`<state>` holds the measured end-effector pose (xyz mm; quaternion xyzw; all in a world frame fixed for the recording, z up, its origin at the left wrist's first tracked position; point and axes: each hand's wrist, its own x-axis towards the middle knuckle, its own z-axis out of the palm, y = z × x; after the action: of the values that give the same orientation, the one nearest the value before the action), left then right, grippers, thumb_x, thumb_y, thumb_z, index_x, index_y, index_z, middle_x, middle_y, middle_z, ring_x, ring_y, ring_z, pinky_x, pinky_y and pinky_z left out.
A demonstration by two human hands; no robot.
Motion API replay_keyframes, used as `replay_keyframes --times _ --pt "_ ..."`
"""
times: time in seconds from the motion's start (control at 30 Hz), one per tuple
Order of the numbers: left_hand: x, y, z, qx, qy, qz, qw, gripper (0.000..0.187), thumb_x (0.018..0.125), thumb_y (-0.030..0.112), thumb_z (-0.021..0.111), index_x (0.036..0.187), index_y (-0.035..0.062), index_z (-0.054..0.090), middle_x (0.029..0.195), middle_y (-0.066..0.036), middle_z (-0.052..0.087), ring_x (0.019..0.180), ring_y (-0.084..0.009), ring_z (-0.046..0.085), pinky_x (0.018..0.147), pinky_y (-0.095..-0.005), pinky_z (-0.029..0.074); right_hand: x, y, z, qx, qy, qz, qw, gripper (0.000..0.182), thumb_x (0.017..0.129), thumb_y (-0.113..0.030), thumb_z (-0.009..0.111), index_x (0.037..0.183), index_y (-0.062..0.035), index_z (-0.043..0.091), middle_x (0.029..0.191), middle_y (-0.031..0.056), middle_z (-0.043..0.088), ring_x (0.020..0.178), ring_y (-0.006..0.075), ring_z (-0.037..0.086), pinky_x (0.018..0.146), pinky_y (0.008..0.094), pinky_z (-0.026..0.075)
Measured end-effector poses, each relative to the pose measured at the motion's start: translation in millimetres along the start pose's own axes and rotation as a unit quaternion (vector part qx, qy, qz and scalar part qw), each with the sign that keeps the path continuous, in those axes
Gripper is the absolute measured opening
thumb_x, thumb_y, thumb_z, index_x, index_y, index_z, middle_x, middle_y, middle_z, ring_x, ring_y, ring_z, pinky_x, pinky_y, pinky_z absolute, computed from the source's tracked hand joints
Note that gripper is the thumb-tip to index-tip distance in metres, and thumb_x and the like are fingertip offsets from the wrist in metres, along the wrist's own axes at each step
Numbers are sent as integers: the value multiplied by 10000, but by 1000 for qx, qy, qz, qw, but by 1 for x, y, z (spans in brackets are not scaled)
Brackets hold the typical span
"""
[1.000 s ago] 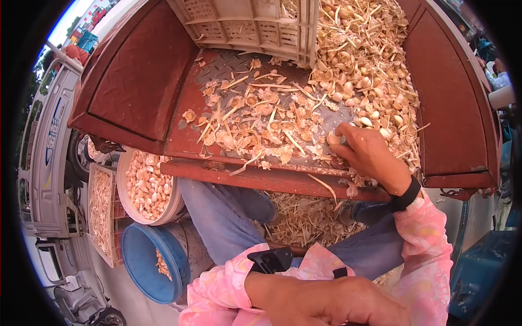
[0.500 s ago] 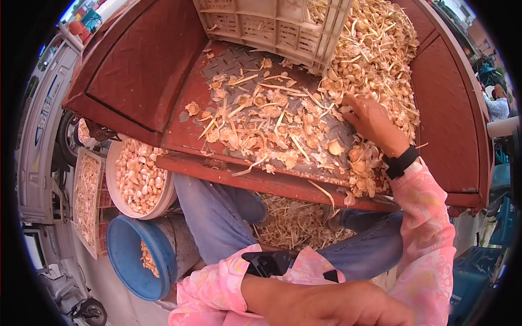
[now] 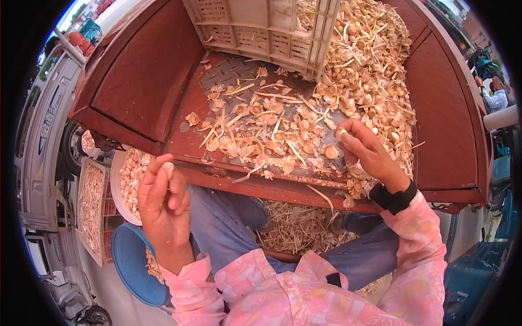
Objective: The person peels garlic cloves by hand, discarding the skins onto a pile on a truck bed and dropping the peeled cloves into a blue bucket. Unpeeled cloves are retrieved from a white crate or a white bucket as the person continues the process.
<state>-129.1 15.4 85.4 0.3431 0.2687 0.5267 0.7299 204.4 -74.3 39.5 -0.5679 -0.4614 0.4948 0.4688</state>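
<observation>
My left hand (image 3: 166, 209) is raised in front of the white bucket (image 3: 142, 217), with a garlic clove (image 3: 169, 165) between its fingertips. Over the right side of the red cart bed (image 3: 182, 136), my right hand (image 3: 372, 152) is closed in a pinch on a pale garlic clove (image 3: 341, 133), partly covered by the fingers. A heap of garlic cloves and skins (image 3: 375, 76) lies beyond it. Papery skins and dry stems (image 3: 272, 117) are strewn over the bed to its left. Many peeled-looking cloves fill the white bucket.
A white plastic crate (image 3: 261, 32) stands tilted at the back of the bed. Below left are a blue bucket (image 3: 122, 266) with some cloves and a crate of garlic pieces (image 3: 91, 201). Stem litter (image 3: 293, 225) lies between my legs. A grey vehicle (image 3: 46, 136) is at far left.
My left hand has swung from the lower right across to the left, and a clove now shows in its fingers. My right hand has drawn slightly down from the heap, pinching a clove.
</observation>
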Motion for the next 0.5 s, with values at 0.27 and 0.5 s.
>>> replay_keyframes --times 0.27,0.5 --pt "34 18 -206 573 258 91 772 349 872 122 569 1194 -9 537 1016 -86 604 846 -90 576 664 -207 440 -68 -68 24 157 -251 -110 949 242 880 -199 579 1000 8 547 801 -3 490 614 86 438 573 237 358" --pt "44 -36 63 456 -173 36 872 269 887 121 552 1124 -3 584 1023 -73 613 852 -110 589 714 -229 462 -87 -109 38 213 -382 -344 831 294 871 -275 614 887 18 619 709 106 539 477 229 534 400 314 397"
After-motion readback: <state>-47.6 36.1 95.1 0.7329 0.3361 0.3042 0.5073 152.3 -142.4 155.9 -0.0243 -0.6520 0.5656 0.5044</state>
